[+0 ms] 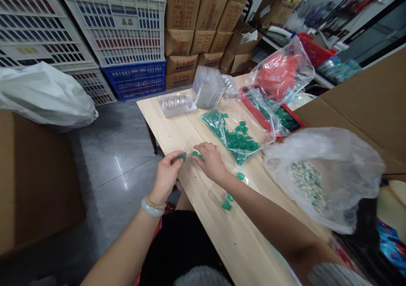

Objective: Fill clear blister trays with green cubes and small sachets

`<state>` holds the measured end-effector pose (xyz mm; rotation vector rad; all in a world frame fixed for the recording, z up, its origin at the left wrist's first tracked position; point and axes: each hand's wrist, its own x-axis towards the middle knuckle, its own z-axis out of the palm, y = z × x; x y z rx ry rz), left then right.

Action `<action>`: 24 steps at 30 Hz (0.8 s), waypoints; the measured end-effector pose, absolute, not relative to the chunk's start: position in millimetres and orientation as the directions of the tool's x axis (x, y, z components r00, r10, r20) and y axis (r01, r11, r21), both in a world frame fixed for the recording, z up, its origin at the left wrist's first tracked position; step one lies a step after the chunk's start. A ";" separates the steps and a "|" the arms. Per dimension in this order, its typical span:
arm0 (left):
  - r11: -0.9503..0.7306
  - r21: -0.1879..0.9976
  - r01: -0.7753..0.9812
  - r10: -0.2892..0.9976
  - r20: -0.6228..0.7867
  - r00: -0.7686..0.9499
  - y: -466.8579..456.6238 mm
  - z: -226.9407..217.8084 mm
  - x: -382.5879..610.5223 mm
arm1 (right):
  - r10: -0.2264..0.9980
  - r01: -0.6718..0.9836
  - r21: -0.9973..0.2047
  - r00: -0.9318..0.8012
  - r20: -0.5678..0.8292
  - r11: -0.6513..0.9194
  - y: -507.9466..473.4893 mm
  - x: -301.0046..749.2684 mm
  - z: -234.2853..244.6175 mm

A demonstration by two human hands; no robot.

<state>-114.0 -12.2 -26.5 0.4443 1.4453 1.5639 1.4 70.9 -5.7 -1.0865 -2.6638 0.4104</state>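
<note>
Currently, the left hand and right hand are held close together above a light wooden table; the left hand has its thumb and fingertips closed on a small green plastic part; the right hand has its fingertips closed on a second green plastic part; the two parts sit just beside each other, with a narrow gap between them.

A jade-like bangle encircles the left wrist.

On the tabletop, directly ahead of the right hand, lies a clear plastic bag containing a heap of further green plastic parts; one loose green part rests just beyond the right forearm; a small clear plastic tray beneath that forearm carries two more green parts.

Further along the table stand a stack of clear blister trays and a single blister tray; a red tray sits partly under plastic sheeting; a clear bag of red items stands behind it.

To the right, a large translucent bag holds pale and green pieces; white crates, a blue crate and cardboard cartons are stacked beyond the table.
</note>
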 end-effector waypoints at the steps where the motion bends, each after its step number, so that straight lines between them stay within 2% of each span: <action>1: 0.114 0.951 -0.287 0.820 -0.253 -0.513 -11.0 -26.7 -111.4 | 0.734 0.625 -0.452 -0.672 0.104 0.636 69.5 1.7 -1.3; 3: 0.056 0.989 -0.136 0.851 -0.118 -0.512 -7.6 -26.5 -104.9 | 0.770 0.557 -0.677 -0.638 0.022 0.481 67.7 2.8 4.1; 5: 0.010 0.996 -0.084 0.867 -0.051 -0.496 -4.4 -25.2 -98.5 | 0.772 0.462 -0.852 -0.625 -0.115 0.247 68.4 5.4 5.6; 7: 0.018 0.996 -0.088 0.875 -0.058 -0.481 -2.5 -22.5 -93.7 | 0.746 0.356 -0.934 -0.624 -0.232 0.007 70.7 9.6 5.3; 9: 0.027 0.998 -0.061 0.877 -0.053 -0.478 -2.2 -18.7 -90.7 | 0.728 0.277 -0.949 -0.618 -0.297 -0.151 71.9 14.1 5.6; 11: 0.028 0.999 -0.022 0.877 -0.035 -0.479 -2.2 -14.4 -88.6 | 0.759 0.280 -0.947 -0.579 -0.298 -0.158 70.2 17.9 7.9; 13: 0.070 0.996 -0.050 0.881 -0.086 -0.465 -0.9 -10.2 -86.4 | 0.818 0.362 -0.932 -0.543 -0.188 0.026 66.3 20.9 11.9; 15: 0.135 0.974 -0.181 0.879 -0.202 -0.432 3.0 -6.0 -83.9 | 0.811 0.468 -0.808 -0.584 0.021 0.358 63.3 24.0 16.2; 17: 0.164 0.927 -0.338 0.873 -0.295 -0.387 9.4 -0.8 -80.6 | 0.718 0.541 -0.535 -0.669 0.194 0.649 64.5 28.5 18.8; 18: 0.165 0.900 -0.403 0.873 -0.323 -0.364 13.2 2.4 -78.7 | 0.670 0.564 -0.386 -0.703 0.240 0.730 67.1 31.5 19.2; 20: 0.172 0.852 -0.494 0.877 -0.361 -0.317 21.1 10.7 -73.9 | 0.612 0.597 -0.151 -0.734 0.293 0.788 75.2 38.9 19.1; 21: 0.181 0.830 -0.527 0.875 -0.381 -0.298 24.9 15.3 -71.2 | 0.594 0.605 -0.074 -0.742 0.311 0.793 79.9 43.0 19.0; 24: 0.224 0.749 -0.623 0.861 -0.452 -0.234 34.8 26.8 -62.9 | 0.569 0.617 0.051 -0.752 0.332 0.785 90.7 54.5 22.5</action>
